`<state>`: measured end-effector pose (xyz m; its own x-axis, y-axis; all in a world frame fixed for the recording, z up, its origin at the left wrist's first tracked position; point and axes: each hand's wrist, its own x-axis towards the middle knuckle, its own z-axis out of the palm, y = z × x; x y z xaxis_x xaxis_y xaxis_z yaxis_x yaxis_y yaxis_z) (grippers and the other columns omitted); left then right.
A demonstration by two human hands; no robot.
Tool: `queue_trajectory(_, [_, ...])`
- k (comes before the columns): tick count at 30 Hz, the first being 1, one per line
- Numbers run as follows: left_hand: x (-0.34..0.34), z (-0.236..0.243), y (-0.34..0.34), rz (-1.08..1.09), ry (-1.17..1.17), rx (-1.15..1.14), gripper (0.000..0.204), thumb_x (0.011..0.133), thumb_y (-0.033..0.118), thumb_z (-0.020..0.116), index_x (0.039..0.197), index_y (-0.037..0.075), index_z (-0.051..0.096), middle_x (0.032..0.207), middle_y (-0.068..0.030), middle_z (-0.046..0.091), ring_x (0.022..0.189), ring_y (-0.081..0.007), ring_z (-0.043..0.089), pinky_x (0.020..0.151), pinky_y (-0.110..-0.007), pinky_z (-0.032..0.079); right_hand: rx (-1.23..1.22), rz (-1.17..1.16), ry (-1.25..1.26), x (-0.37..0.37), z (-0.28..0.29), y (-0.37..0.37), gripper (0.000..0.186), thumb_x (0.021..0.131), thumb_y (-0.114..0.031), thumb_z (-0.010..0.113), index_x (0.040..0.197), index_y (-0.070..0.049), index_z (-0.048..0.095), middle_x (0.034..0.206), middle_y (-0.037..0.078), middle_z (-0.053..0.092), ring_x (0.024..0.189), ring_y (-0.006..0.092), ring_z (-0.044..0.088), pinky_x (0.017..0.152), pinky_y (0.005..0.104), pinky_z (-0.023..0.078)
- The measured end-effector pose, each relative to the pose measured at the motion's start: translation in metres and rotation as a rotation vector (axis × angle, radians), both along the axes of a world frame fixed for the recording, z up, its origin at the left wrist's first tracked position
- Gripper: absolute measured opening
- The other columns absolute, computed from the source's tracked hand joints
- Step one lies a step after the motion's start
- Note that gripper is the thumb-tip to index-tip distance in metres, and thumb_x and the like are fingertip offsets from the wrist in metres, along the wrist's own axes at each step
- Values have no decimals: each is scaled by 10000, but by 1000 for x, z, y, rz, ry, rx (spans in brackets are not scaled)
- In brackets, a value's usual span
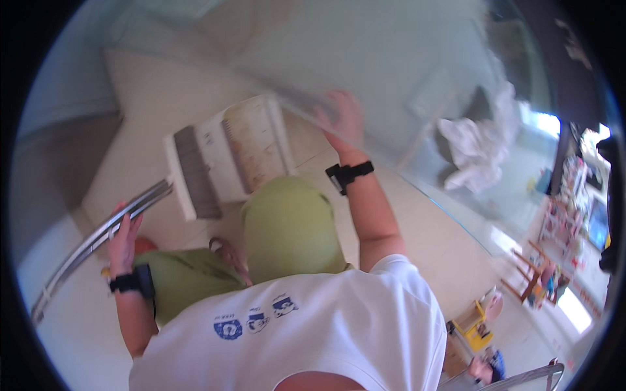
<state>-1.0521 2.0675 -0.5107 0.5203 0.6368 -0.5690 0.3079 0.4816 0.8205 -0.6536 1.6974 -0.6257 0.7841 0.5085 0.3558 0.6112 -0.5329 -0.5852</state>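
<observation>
head: left hand (122, 246), 9 o'clock, clamped round poles (154, 195) that end beside the pan (215, 159), 10 o'clock. right hand (343, 122), 1 o'clock, fingers apart by glass (404, 72), contact unclear. step: likely positioning pan; next move probably calls for firm pole grip.

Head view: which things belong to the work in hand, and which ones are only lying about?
Seemingly in use:
metal rail, in the left hand
glass panel, at the right hand

Seemingly lying about:
crumpled white material
yellow item

Unclear: white piece near the rail's end.
</observation>
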Motion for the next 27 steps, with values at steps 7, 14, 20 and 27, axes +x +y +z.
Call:
queue_trajectory(7, [17, 16, -10, -89, 22, 90, 377, 922, 101, 528, 1288, 51, 453, 1269, -67, 483, 1151, -194, 501, 992, -348, 430, -609, -880, 149, -2, 5, -112, 363, 756, -288, 628, 1027, -46, 601, 1012, 181, 565, 1012, 312, 524, 863, 440, 419])
queue_trajectory(14, [27, 26, -22, -137, 50, 131, 372, 926, 127, 532, 1284, 55, 458, 1263, -61, 483, 1126, -171, 514, 977, -323, 435, -733, -868, 92, 2, -20, -144, 331, 780, -300, 595, 960, -23, 605, 1017, 156, 576, 1000, 336, 539, 833, 420, 440])
queue_trajectory(20, [25, 23, -23, -133, 30, 148, 389, 926, 150, 537, 1298, 73, 452, 1285, -55, 479, 1138, -165, 505, 972, -325, 435, -352, -738, 745, 18, -13, -148, 252, 835, -191, 551, 1013, -13, 573, 955, 155, 611, 949, 302, 581, 824, 399, 453])
queue_trajectory(27, [29, 30, -34, -68, 49, 162, 379, 921, 149, 547, 1282, 72, 461, 1255, -51, 486, 1125, -167, 510, 960, -325, 440, -13, -797, 345, 78, -19, -171, 329, 845, -173, 546, 1133, -19, 511, 943, 172, 611, 936, 325, 577, 853, 403, 439])
